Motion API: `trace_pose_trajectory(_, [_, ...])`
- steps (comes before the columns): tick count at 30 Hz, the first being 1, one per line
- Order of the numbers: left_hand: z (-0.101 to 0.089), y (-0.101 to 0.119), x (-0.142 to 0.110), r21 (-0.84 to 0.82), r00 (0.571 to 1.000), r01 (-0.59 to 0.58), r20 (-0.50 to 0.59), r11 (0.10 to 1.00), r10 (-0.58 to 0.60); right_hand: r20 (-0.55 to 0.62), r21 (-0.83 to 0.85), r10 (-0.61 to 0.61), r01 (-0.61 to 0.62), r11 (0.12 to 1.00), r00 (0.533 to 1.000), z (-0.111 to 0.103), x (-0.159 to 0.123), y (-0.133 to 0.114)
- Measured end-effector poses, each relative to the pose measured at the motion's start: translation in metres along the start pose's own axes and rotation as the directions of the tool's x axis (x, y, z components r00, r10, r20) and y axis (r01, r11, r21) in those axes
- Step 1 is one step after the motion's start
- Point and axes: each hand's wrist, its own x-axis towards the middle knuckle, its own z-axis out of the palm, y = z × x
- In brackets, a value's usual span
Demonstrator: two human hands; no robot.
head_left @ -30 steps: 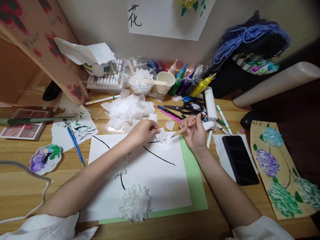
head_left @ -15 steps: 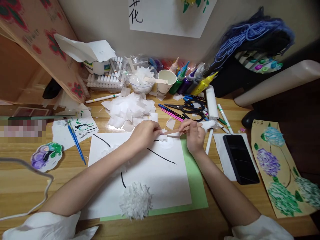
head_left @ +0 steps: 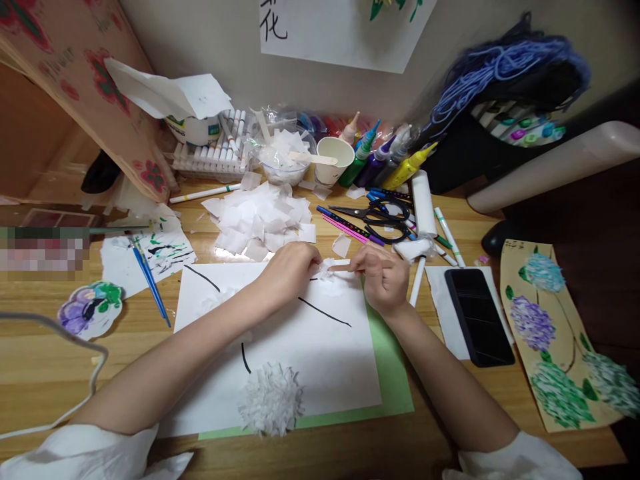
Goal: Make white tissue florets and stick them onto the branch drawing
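My right hand grips a wooden craft stick, its tip pointing left into a small cluster of white paper pieces at the top of the white sheet. At the left side of that cluster is my left hand, fingers curled together; what they pinch, if anything, is hidden. Black curved lines are drawn on the sheet. A full, ruffled white paper flower sits at its lower edge, and another white cluster is partly covered by my left forearm.
Behind my hands lie a heap of white paper squares, black scissors and pens. A paper cup and paint bottles stand against the wall. A phone rests at right, a paint palette and brushes at left.
The stick's tip has moved slightly left and down into the paper cluster. The white square that was at the stick between my hands no longer shows separately. My left hand has barely moved.
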Motion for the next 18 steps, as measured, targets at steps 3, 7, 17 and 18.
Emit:
trace_pose_trajectory(3, [0.0024,-0.0010,-0.0015,0.017,0.999,-0.034,-0.020,0.999,0.035,0.034,-0.048,-0.045,0.047,0.998,0.998,0.0026,0.0012,-0.0053])
trace_pose_trajectory(7, [0.0031,-0.0017,-0.0018,0.004,0.999,-0.033,-0.014,0.999,0.033,-0.032,-0.029,-0.033,0.032,0.999,0.999,0.0044,0.0001,-0.0060])
trace_pose_trajectory(17, [0.0004,0.0022,-0.0017,0.015,1.000,-0.008,-0.018,1.000,0.008,-0.053,-0.019,-0.103,0.102,0.995,0.993,0.0048,-0.0012,-0.0040])
trace_pose_trajectory(18, [0.0000,0.0030,-0.0016,0.019,1.000,-0.001,-0.020,1.000,0.001,-0.054,-0.018,-0.115,0.114,0.993,0.992,0.0052,-0.0010,-0.0041])
